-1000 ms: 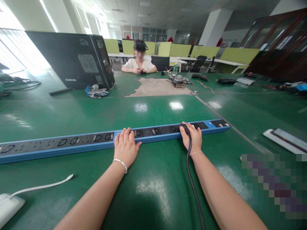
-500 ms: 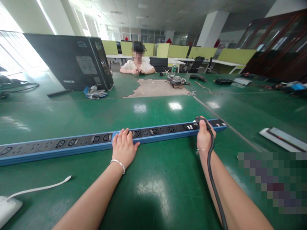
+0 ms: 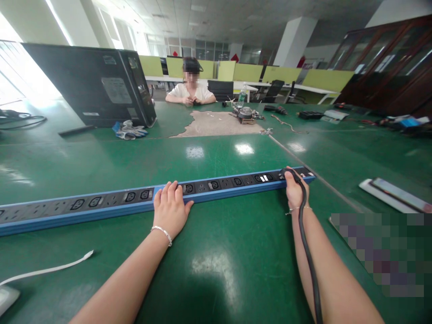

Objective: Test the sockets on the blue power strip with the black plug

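Note:
A long blue power strip (image 3: 216, 194) with black sockets lies across the green table. My left hand (image 3: 171, 207) rests on its middle, fingers over the top face and thumb along the near side. Near the strip's right end, my right hand (image 3: 297, 186) grips the black plug (image 3: 288, 173) of a thick black cable (image 3: 305, 234). The plug is at the strip's top face; whether its pins sit in a socket is hidden. The cable runs down over my right forearm.
A black computer case (image 3: 94, 85) and gloves (image 3: 128, 130) stand back left. A person (image 3: 191, 90) sits across the green table (image 3: 216, 157). A white cable (image 3: 50, 271) lies near left, a flat white-edged device (image 3: 398, 194) at right.
My right hand has moved right along the strip with the plug, toward its end. My left hand stays on the strip. The view has shifted slightly.

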### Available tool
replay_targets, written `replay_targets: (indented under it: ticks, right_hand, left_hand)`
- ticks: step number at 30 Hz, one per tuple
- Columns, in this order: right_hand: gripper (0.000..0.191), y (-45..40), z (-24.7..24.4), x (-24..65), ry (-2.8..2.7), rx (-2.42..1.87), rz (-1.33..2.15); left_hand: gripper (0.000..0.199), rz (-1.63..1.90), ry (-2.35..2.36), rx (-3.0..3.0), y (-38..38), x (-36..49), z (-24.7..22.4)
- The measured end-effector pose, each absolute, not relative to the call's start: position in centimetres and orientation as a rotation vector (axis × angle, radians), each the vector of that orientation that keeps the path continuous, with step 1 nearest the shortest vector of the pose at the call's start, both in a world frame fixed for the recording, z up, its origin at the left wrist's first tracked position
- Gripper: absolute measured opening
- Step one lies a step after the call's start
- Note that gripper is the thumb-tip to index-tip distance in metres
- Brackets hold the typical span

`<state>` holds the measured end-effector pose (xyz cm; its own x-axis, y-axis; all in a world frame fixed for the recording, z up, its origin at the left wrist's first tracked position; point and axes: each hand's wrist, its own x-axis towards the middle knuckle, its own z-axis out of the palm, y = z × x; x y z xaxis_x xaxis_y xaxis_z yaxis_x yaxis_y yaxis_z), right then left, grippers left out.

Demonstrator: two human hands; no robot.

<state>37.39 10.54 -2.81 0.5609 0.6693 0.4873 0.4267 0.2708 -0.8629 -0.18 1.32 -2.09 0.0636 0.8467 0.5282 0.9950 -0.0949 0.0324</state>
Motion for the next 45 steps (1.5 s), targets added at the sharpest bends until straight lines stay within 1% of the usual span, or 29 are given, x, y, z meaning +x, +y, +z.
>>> replay_targets:
  ticks: [8,18,27,33,45]
  right_hand:
    - [0.049,10.7,-2.5,37.5,-1.118,-1.41,0.259]
    - [0.049,11.1,-2.6,38.0,-1.32,-1.601,0.127]
    - [0.049,10.6,-2.7,38.6,-1.533,-1.724,-0.113]
    - [0.043,11.3,-1.7,39.3,-1.574,-1.843,-0.075]
    - [0.043,10.4,-3.0,37.9,-1.475,-1.683,-0.194]
  left_hand:
    - [0.05,-0.598,-1.855,-2.013,1.3,-0.2,-2.1]
    - [0.049,-0.606,-1.842,-2.004,1.4,-0.2,-2.1]
    - [0.05,-0.619,-1.85,-2.02,1.4,-0.2,-2.0]
    - [0.05,-0.638,-1.853,-2.023,1.4,-0.2,-2.1]
    - [0.05,-0.635,-1.848,-2.018,1.4,-0.3,-2.3]
